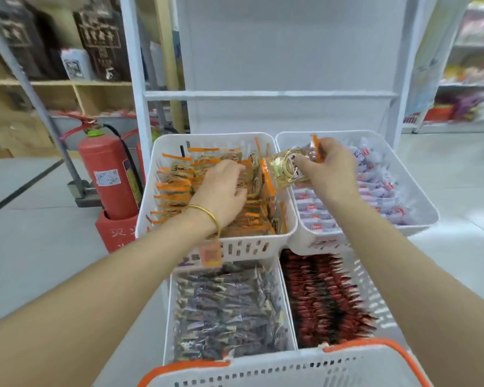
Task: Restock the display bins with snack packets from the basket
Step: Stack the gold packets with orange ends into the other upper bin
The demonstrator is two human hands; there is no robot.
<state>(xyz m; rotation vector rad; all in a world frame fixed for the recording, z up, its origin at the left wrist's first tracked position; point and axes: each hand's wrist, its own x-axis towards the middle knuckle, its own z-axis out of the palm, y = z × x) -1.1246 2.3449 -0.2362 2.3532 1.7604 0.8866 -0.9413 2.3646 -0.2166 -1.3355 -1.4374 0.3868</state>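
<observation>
At a shop's white display rack (263, 65), a person's right hand (329, 167) pinches a clear, orange-edged snack packet (284, 170) by its top corner, holding it above the divide between the two upper bins. The left hand (221, 188) lies among matching packets (173, 188) in the upper-left bin (207, 135), fingers bent down into the rows; whether it grips one cannot be told. The orange-rimmed basket (291, 367) sits nearest the camera. Light, limp and probably slick, the packet looks best held by its flat sealed edge and slid upright into a gap.
</observation>
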